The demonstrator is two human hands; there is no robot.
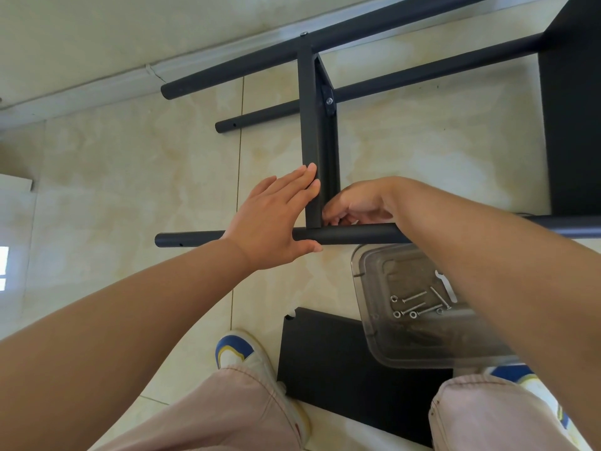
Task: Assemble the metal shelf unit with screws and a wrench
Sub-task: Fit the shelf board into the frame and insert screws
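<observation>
Pressing left hand (pixel 273 219) flat on shelf panel (pixel 313 141), right hand (pixel 357 205) fingers curled at tube (pixel 351 234) joint.

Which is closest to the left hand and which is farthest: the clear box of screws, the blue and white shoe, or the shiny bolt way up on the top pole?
From the left hand:
1. Clear box of screws, down to its right.
2. Blue and white shoe, below, toward the person.
3. Shiny bolt, far up by the wall.

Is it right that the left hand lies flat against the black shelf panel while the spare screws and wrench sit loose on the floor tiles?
Not quite. The head view shows the screws and wrench inside the clear plastic container, not loose on the tiles. The left hand does lie flat against the black shelf panel.
</observation>
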